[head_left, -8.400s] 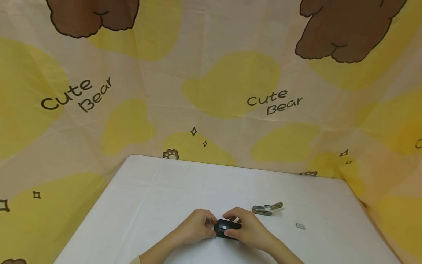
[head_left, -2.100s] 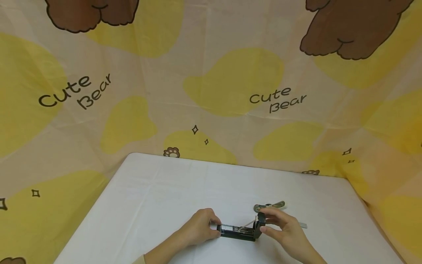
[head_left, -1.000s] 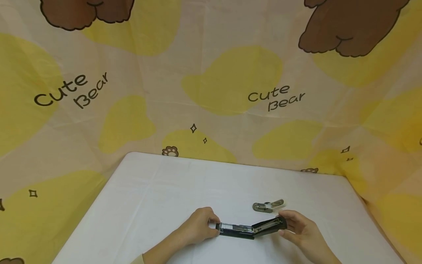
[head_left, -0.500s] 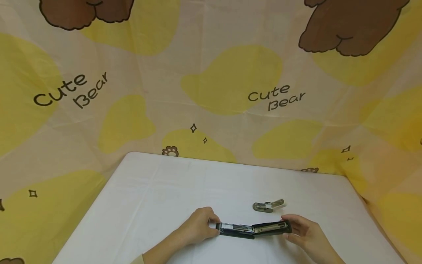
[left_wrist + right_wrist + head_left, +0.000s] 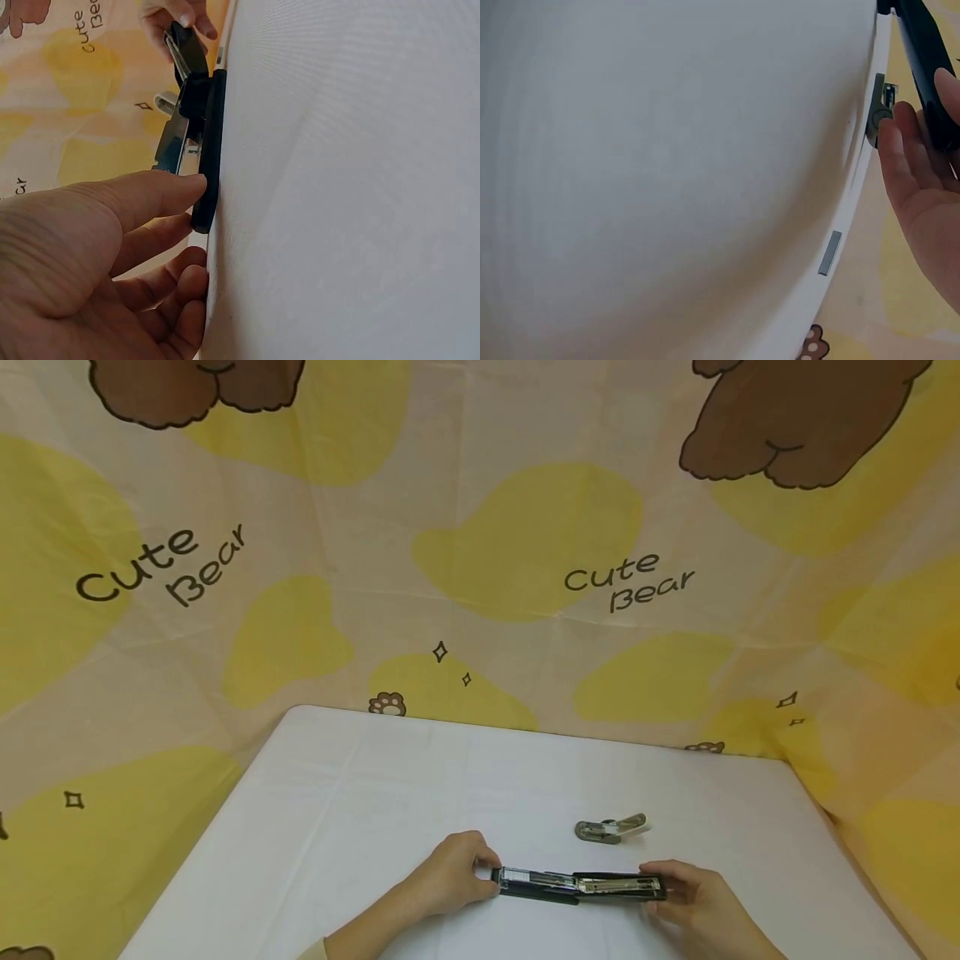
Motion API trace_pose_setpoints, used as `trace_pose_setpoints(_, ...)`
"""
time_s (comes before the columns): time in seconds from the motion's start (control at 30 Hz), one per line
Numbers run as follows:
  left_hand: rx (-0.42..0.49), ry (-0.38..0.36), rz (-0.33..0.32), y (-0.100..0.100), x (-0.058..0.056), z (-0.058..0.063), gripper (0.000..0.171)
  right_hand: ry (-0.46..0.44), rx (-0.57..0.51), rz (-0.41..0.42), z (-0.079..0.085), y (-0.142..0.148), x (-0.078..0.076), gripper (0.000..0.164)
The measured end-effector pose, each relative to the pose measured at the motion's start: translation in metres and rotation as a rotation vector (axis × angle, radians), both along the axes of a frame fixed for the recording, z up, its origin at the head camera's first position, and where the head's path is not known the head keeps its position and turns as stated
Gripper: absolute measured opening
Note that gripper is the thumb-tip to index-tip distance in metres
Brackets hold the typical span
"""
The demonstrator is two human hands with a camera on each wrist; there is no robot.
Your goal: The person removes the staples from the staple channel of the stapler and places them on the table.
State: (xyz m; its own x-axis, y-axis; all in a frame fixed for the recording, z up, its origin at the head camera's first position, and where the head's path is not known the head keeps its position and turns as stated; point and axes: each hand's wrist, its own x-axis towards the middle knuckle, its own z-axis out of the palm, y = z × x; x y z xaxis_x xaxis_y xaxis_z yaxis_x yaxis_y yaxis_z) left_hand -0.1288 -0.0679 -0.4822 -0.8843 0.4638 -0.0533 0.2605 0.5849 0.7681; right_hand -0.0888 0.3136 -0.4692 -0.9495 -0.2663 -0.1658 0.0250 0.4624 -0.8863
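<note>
A black stapler (image 5: pixel 536 881) lies unfolded on the white table, its top arm swung far back to the right and its metal magazine facing up. My left hand (image 5: pixel 453 872) pinches the left end of the base between thumb and fingers; the left wrist view shows the thumb against the base (image 5: pixel 214 150). With thumb and fingers on either side, my right hand (image 5: pixel 701 902) holds the far end of the raised arm, which the right wrist view shows as a dark bar (image 5: pixel 926 67) between them. The palm side of the right hand (image 5: pixel 930 210) hides some of it.
Behind the black stapler stands a smaller grey-green stapler (image 5: pixel 600 832), itself folded out. A short grey staple strip (image 5: pixel 829 253) lies on the table in the right wrist view; the right hand hides it in the head view. Patterned cloth (image 5: pixel 495 568) hangs behind the table.
The black stapler was folded together at first. My right hand has lifted its top arm and swung it right and down until nearly level with the base. The left hand keeps its grip.
</note>
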Motion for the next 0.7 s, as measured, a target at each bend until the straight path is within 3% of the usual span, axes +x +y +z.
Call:
trace_pose_setpoints(0.23,-0.003,0.008,-0.002,-0.001,0.000,-0.001,0.027,0.003,0.032,0.002,0.001,0.000,0.000,0.054)
trace_pose_setpoints(0.43,0.001,0.008,-0.005,-0.001,-0.001,-0.001,0.028,-0.038,0.079,0.005,0.015,0.003,0.000,0.063)
trace_pose_setpoints(0.57,-0.004,0.009,-0.007,-0.001,-0.001,-0.002,0.028,0.082,0.132,0.011,0.029,0.005,0.003,0.055)
trace_pose_setpoints(0.7,-0.003,0.005,-0.008,-0.001,0.000,-0.002,0.028,0.224,0.189,-0.046,0.041,0.001,0.004,0.046)
